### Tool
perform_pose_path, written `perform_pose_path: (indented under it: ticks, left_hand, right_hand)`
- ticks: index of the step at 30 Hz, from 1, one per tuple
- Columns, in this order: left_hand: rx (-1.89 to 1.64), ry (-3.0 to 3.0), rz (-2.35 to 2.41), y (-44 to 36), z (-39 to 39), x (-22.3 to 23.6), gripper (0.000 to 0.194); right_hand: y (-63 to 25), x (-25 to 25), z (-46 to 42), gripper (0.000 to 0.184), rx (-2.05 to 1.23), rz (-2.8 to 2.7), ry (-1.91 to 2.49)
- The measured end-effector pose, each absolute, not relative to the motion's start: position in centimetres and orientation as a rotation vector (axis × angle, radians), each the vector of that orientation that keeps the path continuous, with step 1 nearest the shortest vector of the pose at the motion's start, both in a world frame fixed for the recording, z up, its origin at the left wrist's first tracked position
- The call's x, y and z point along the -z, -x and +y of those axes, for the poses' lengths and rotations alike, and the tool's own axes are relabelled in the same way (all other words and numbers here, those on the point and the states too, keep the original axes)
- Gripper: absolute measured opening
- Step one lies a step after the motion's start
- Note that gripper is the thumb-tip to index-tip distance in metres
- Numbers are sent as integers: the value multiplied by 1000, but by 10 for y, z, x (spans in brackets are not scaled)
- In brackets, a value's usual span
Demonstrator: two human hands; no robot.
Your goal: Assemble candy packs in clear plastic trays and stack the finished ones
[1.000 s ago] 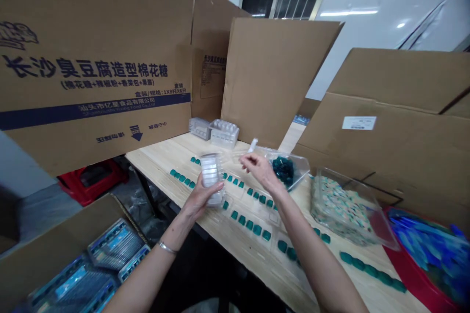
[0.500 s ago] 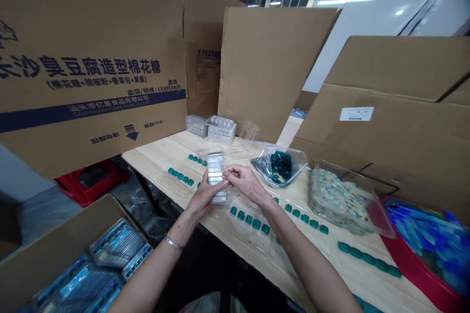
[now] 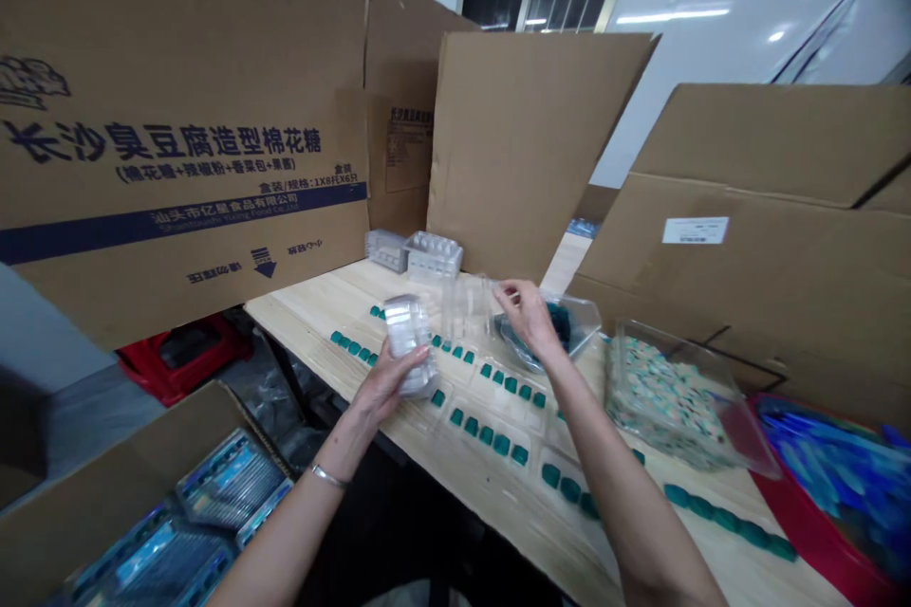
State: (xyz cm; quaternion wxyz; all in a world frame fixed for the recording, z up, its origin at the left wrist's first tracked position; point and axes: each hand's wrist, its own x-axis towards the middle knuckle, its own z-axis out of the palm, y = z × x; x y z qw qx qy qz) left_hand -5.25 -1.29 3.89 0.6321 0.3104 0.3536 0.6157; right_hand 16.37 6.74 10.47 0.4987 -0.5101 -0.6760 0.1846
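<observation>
My left hand is wrapped round a stack of clear plastic trays, held tilted over the left part of the table. Off to the right, my right hand pinches the edge of a single clear plastic tray, which hangs apart from the stack. Below both hands, dark green pieces lie in short rows, some of them in clear trays on the table. Behind my right hand is an open plastic bag with more dark green pieces, partly hidden by the hand.
Clear tray stacks stand at the back of the wooden table. On the right are a clear bin of pale chips and a red tub with blue packets. Large cartons surround the table; an open box holds packed goods lower left.
My right hand has moved right and away from the stack, drawing a single clear tray with it. My left hand has shifted slightly left with the stack, now more tilted.
</observation>
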Motion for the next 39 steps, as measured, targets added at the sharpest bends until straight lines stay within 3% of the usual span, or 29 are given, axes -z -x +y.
perform_pose_path:
  ticks: [4, 7, 18, 22, 29, 39]
  left_hand:
    - [-1393, -778, 823, 40, -12, -39, 60]
    - [-1377, -812, 810, 35, -10, -38, 62]
    - [-1326, -743, 793, 32, -10, -34, 49]
    - [-1301, -655, 745, 42, -10, -37, 40]
    - [-1378, -838, 786, 40, -9, -38, 60]
    - [-1332, -788, 776, 37, -9, -33, 56]
  right_hand:
    - [-120, -99, 29, 25, -963, -1845, 1078]
    - [-101, -97, 10, 21, -1133, -1817, 1038]
    - [-105, -96, 9, 12, -1191, -1725, 1069]
    - [-120, -92, 15, 18, -1171, -1594, 1077]
    - [-111, -98, 13, 23, -1194, -1763, 991]
    - [-102, -93, 13, 12, -1202, -1708, 1076]
